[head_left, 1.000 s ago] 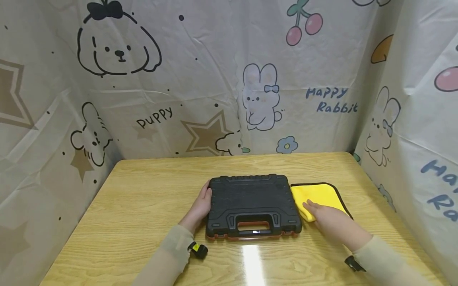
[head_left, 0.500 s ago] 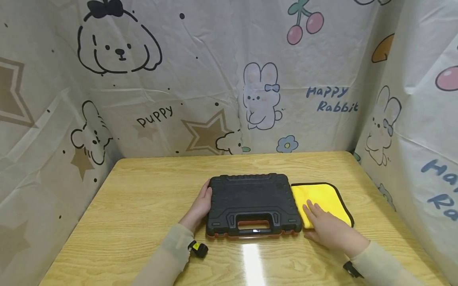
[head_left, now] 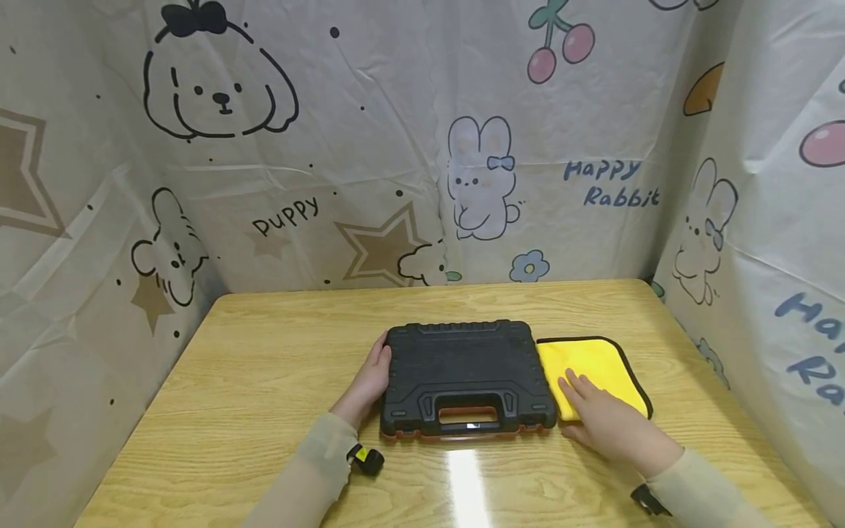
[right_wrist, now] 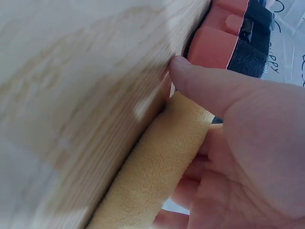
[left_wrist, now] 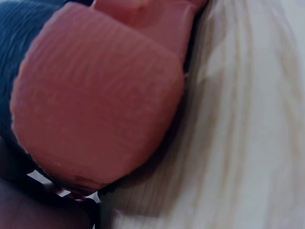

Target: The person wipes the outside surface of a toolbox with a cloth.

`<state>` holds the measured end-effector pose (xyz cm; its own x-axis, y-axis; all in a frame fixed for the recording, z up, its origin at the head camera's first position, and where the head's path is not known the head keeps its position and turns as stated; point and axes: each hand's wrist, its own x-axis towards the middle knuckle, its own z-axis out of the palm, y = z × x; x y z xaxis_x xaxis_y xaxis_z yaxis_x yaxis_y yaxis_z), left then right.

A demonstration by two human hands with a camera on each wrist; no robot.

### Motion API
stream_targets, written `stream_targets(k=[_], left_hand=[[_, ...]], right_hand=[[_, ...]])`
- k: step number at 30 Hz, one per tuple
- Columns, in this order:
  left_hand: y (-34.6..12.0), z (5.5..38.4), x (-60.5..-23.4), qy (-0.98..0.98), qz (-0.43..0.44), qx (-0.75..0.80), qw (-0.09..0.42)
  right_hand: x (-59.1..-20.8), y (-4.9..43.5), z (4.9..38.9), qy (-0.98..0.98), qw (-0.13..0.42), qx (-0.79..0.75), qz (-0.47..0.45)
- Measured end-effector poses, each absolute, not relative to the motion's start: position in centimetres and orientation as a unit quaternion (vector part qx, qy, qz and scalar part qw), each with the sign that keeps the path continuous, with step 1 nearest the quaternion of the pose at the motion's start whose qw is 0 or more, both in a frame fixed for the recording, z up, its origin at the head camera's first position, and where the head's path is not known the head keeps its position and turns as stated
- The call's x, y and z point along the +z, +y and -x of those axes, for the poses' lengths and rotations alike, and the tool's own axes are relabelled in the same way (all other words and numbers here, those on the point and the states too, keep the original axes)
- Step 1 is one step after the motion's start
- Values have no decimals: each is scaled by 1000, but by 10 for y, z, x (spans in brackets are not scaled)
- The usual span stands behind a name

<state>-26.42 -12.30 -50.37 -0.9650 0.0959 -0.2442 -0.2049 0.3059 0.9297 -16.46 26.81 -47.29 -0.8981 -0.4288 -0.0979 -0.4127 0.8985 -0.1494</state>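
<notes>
A black tool case (head_left: 465, 359) with an orange-red lower half (left_wrist: 100, 100) lies flat on the table, handle toward me. My left hand (head_left: 370, 381) rests along its left side, fingers against the edge. To the right of the case lies a folded yellow cloth (head_left: 590, 359) with a black border, its left edge right at the case's side. On the cloth's near part rests my right hand (head_left: 607, 422), fingers extended and spread over it. The thumb (right_wrist: 190, 78) is at the cloth's near left corner, beside the case, in the right wrist view.
The wood-grain table (head_left: 277, 345) has rounded far corners. A white printed curtain (head_left: 370, 147) hangs behind it and along both sides. Bright glare falls on the tabletop in front of the case. A black strapped device (head_left: 367, 460) sits at the left wrist.
My right hand has shifted slightly and its fingers have spread. The cloth's near edge, pulled up and bunched earlier, now lies flat and straight beside the case. My left hand and the case stay put.
</notes>
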Motion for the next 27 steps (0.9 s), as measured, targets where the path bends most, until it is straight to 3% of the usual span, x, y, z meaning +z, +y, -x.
stream_targets(k=[18,27], left_hand=[[-128,267,-502,795,46,590,130],[-132,270,-496,801,39,587,114]], right_hand=[[-482,264,165,970,81,-115,199],[-453,268,164,960,143,-143,193]])
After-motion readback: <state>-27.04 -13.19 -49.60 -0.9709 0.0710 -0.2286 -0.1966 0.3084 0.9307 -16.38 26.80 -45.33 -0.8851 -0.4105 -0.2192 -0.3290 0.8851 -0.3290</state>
